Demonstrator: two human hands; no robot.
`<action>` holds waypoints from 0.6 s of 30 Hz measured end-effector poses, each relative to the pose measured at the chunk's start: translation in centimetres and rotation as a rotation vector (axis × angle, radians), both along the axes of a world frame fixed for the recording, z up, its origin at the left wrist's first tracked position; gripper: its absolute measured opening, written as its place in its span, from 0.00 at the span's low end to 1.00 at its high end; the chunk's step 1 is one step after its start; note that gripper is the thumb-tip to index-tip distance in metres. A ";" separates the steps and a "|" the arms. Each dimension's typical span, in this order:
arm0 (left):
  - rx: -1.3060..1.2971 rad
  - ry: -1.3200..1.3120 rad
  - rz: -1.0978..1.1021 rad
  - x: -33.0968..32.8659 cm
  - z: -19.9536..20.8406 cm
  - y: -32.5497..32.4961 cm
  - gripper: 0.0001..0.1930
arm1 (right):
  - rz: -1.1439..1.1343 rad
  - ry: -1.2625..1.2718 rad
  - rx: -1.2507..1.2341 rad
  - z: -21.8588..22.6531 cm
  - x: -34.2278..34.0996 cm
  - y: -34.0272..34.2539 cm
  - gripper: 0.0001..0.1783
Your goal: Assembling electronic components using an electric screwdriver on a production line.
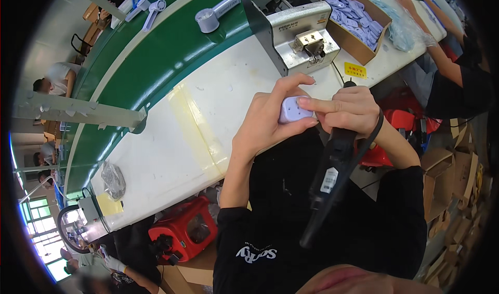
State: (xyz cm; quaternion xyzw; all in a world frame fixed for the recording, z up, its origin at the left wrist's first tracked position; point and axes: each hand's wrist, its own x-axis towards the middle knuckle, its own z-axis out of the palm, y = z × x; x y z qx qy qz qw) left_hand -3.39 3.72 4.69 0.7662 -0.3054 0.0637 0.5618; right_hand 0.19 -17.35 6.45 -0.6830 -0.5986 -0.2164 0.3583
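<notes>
The left hand is gripping a small lilac part, thumb arching over its top and fingers curling beneath, holding it up just above the near edge of the white bench. The right hand is meeting it from the other side, its forefinger lying flat along the part's lower edge, while the rest of that hand is closing around a black electric screwdriver whose body is hanging down toward the person's black shirt, a cord looping round the wrist. So both hands are pressing together on the part, which is sitting between them, lifted clear of the bench. Just beyond the hands a grey screw feeder is standing on the bench, with a yellow label lying near its right side. To the right of the feeder an open carton is holding many more lilac parts. Farther back a green conveyor is curving along the bench, carrying a white handheld fan and another white piece. At the right, another person's arms are reaching over a clear bag. Below the bench a red box is sitting on the floor.
</notes>
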 end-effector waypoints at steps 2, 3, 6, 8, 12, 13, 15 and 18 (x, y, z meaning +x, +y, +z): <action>-0.035 0.044 0.045 -0.4 -0.2 -0.2 0.32 | 0.015 0.109 -0.005 0.3 0.2 0.0 0.08; -0.069 0.087 0.093 -0.6 -0.4 -0.4 0.30 | 0.032 0.218 -0.010 0.4 0.3 0.1 0.10; -0.265 0.066 0.133 0.3 -1.8 -1.2 0.26 | 0.004 0.477 0.193 0.2 1.6 -0.5 0.14; -0.594 -0.061 0.121 0.9 -2.4 -2.2 0.22 | 0.181 0.819 0.560 2.9 3.4 -0.8 0.19; -0.540 -0.134 0.295 2.7 -3.0 -4.2 0.24 | 0.634 0.913 0.769 5.2 8.0 2.5 0.31; -0.545 -0.133 0.285 3.0 -3.0 -4.4 0.24 | 0.953 0.883 0.847 5.0 9.6 3.6 0.35; -0.616 -0.083 0.221 2.7 -3.2 -3.9 0.25 | 1.276 0.846 0.915 4.1 11.5 5.0 0.41; -0.658 -0.041 0.175 2.5 -3.8 -3.7 0.24 | 1.154 0.666 0.779 2.3 13.2 5.6 0.42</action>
